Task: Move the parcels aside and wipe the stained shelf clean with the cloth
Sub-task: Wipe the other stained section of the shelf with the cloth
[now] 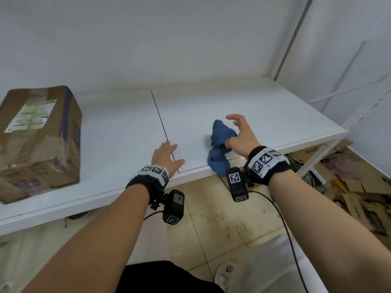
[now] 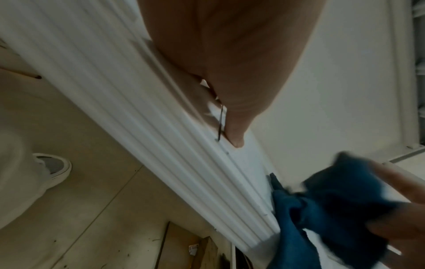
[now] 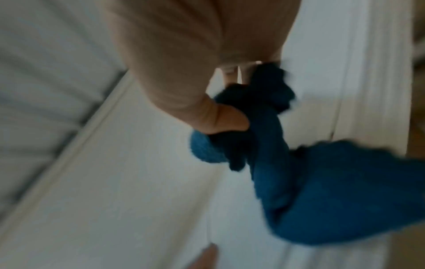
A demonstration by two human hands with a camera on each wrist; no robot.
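A white shelf (image 1: 264,115) runs across the head view, with a dark seam (image 1: 160,121) down its middle. One taped brown cardboard parcel (image 1: 40,140) sits at its far left. My left hand (image 1: 167,155) lies flat on the shelf over the seam near the front edge, fingers straight; its wrist view shows the left hand (image 2: 230,72) resting on the shelf. My right hand (image 1: 243,134) holds a crumpled blue cloth (image 1: 220,149) at the front edge. Its thumb (image 3: 225,120) pinches the cloth (image 3: 333,191), and part of the cloth hangs over the edge. No stain is visible on the shelf.
A grey shelf upright (image 1: 292,39) rises at the back right, with a white wall behind. Flattened cardboard (image 1: 359,187) litters the floor under the shelf's right end. Below the shelf are a stained tiled floor (image 1: 222,225) and my shoe (image 1: 224,273). Cables hang from the wrist cameras.
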